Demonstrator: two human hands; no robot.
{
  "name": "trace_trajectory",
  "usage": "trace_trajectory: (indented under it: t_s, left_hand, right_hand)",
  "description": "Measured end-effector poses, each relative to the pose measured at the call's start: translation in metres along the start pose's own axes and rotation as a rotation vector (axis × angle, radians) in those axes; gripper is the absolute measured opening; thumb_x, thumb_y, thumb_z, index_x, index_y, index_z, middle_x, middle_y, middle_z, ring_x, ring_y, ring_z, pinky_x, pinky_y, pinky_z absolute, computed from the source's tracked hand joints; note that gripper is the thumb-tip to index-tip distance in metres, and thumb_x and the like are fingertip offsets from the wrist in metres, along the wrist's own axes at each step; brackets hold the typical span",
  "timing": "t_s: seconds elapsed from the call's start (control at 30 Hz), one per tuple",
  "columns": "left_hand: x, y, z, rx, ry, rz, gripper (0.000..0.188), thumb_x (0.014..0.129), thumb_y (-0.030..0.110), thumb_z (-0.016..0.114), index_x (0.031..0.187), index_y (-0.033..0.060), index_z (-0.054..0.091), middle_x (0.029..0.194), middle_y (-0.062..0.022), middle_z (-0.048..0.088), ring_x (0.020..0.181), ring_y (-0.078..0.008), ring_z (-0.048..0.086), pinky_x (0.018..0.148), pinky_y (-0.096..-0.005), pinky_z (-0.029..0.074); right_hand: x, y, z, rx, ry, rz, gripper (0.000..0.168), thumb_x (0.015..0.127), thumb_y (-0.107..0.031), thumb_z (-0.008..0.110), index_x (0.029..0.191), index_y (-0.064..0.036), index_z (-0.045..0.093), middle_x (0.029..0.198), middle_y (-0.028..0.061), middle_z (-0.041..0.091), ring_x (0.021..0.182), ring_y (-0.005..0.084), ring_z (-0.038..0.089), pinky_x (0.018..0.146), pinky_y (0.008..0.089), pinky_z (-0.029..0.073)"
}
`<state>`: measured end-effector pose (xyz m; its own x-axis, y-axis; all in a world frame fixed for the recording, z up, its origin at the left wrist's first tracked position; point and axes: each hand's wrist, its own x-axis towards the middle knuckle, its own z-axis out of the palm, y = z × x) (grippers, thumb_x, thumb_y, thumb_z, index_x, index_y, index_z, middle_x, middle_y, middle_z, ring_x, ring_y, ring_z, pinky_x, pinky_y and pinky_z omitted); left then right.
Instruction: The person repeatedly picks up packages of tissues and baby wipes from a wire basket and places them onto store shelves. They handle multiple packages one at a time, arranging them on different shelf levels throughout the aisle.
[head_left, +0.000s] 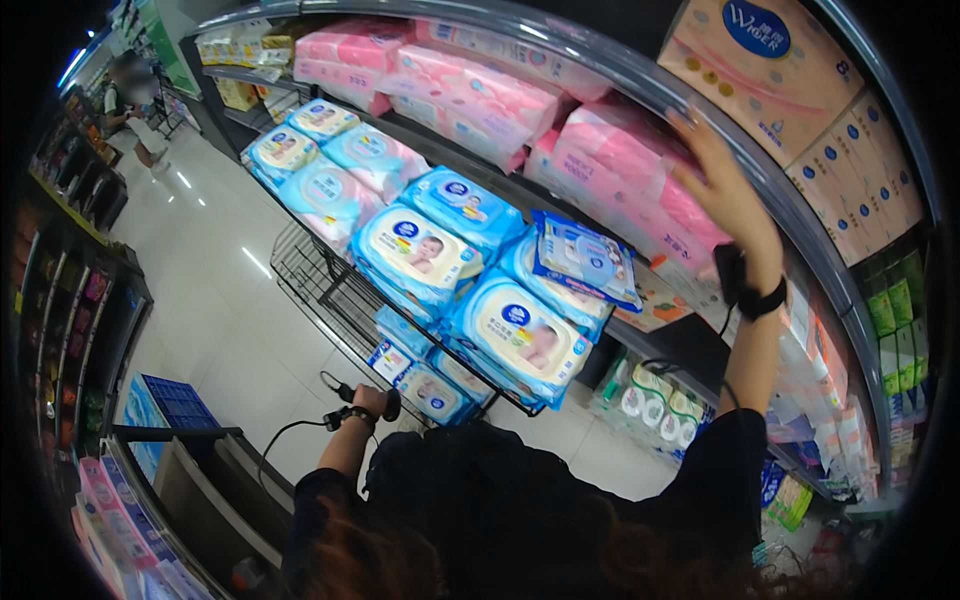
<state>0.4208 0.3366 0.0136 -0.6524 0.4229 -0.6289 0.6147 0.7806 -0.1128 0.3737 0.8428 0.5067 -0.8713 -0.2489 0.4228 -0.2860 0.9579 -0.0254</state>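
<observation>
My right hand (718, 184) is raised with fingers apart beside the pink tissue packs (607, 161) on the shelf. Its fingertips overlap the shelf's metal front rail (637, 71); I cannot tell whether they touch anything. A dark strap and a small device sit on that wrist. Low on the left, my left hand (369, 401) has bent fingers by a dark round device with cables; its grip is unclear. Between the hands, a black wire display rack (315, 281) carries stacked blue-and-white wet wipe packs (420, 251). A darker blue pack (585, 259) lies tilted on top.
Peach tissue cartons (761, 75) stand on the upper right shelf. More wipe packs (435, 394) are on the rack's lower level. Wrapped paper rolls (656, 405) lie low at right. A person (135, 112) is in the far aisle. Dark shelving (75, 315) lines the left.
</observation>
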Motion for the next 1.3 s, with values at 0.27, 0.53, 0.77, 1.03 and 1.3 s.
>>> trace_trajectory:
  t_s: [0.27, 0.53, 0.77, 1.03, 1.3]
  left_hand:
    - [-0.064, 0.016, 0.034, -0.454, -0.285, -0.112, 0.036, 0.081, 0.033, 0.052, 0.108, 0.0083, 0.058, 0.106, -0.0166, 0.062, 0.101, -0.0301, 0.06, 0.082, -0.0423, 0.048]
    - [-0.04, 0.015, 0.085, -1.068, 0.007, -0.212, 0.055, 0.072, 0.045, 0.066, 0.108, 0.0034, 0.057, 0.098, -0.0201, 0.064, 0.096, -0.0352, 0.06, 0.083, -0.0415, 0.047]
    - [-0.139, 0.014, -0.126, -1.206, 0.419, -0.144, 0.041, 0.076, 0.027, 0.068, 0.107, 0.0028, 0.057, 0.09, -0.0197, 0.065, 0.088, -0.0336, 0.063, 0.077, -0.0374, 0.048]
    - [-0.206, 0.052, -0.278, -1.369, 0.516, 0.287, 0.041, 0.071, 0.009, 0.069, 0.109, 0.0009, 0.055, 0.092, -0.0139, 0.064, 0.085, -0.024, 0.062, 0.078, -0.0319, 0.046]
    - [-0.197, 0.083, -0.3, -1.1, 0.432, 0.665, 0.054, 0.065, 0.015, 0.072, 0.115, 0.003, 0.054, 0.1, -0.0181, 0.062, 0.097, -0.0352, 0.059, 0.081, -0.0381, 0.047]
  right_hand:
    - [-0.096, -0.035, 0.117, 0.452, -0.198, 0.268, 0.065, 0.077, -0.04, 0.066, 0.129, -0.005, 0.046, 0.139, 0.0215, 0.035, 0.131, 0.0372, 0.029, 0.109, 0.0441, 0.02]
    - [-0.09, -0.042, 0.142, 0.271, -0.27, 0.29, 0.101, 0.061, -0.059, 0.071, 0.138, -0.008, 0.032, 0.141, 0.0267, 0.025, 0.132, 0.0399, 0.023, 0.108, 0.0477, 0.019]
    - [-0.097, -0.063, 0.132, 0.24, -0.031, 0.296, 0.082, 0.055, -0.045, 0.078, 0.122, -0.006, 0.05, 0.113, 0.017, 0.048, 0.108, 0.0332, 0.042, 0.094, 0.0441, 0.031]
    - [-0.131, -0.118, 0.095, 0.325, 0.195, 0.323, 0.076, 0.05, -0.038, 0.082, 0.111, -0.006, 0.052, 0.111, 0.0155, 0.048, 0.107, 0.0334, 0.042, 0.094, 0.0462, 0.029]
    - [-0.158, -0.123, 0.058, 0.275, 0.216, 0.259, 0.08, 0.045, -0.036, 0.085, 0.112, -0.006, 0.052, 0.118, 0.0162, 0.047, 0.111, 0.0372, 0.04, 0.099, 0.0511, 0.024]
